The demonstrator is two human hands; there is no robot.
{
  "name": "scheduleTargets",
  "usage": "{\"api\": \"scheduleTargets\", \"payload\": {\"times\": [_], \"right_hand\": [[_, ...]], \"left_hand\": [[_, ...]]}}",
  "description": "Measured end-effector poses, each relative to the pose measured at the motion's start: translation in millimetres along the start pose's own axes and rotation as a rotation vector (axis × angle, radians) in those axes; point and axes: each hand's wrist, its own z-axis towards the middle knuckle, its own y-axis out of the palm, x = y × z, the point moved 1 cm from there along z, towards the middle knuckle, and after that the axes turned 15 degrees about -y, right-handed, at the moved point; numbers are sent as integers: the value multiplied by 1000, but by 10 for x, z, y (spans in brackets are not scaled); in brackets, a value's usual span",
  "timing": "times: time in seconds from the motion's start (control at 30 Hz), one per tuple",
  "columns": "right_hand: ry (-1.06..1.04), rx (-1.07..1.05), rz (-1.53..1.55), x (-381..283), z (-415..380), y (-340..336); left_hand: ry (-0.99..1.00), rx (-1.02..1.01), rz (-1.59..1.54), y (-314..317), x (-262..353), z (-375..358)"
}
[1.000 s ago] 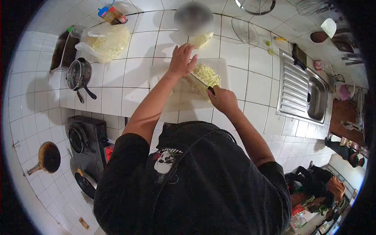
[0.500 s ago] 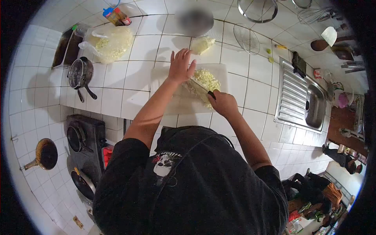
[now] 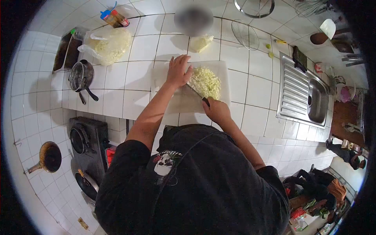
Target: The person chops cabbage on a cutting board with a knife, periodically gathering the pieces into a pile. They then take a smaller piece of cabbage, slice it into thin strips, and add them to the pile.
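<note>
A white cutting board lies on the tiled counter, with a heap of chopped cabbage on its right half. In my right hand is a knife, held by its dark handle at the near side of the heap. The blade slants up and left along the heap's left edge. My left hand rests over the board's upper left part, fingers stretched out and thumb apart, right at the knife's tip. Just beyond the board sits a pale cabbage piece.
A plastic bag of chopped cabbage and small pans stand to the left. Behind the board are a blurred round item and a wire strainer. A steel sink is at right. Other people are at lower right.
My right hand has drawn the knife toward me and slightly left, off the chopped cabbage to its left edge. More of the heap shows. My left hand has shifted only a little.
</note>
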Motion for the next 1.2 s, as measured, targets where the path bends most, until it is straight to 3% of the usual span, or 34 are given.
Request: {"api": "scheduleTargets", "payload": {"times": [0.17,0.47,0.87,1.07,1.13,1.2], "right_hand": [[9,21,-67,165,2,-138],[-28,15,-98,87,17,-484],[-63,-42,-179,514,227,-296],[-157,-188,-201,635,373,-629],[-216,-331,-288,617,482,-885],[-284,-345,-363,709,633,-1056]], "left_hand": [[73,27,9,119,134,150],[-12,68,-85,-105,286,186],[-88,104,166,156,211,141],[-131,52,358,96,214,-19],[-132,51,191,11,245,-102],[-171,30,138,-74,307,-93]]}}
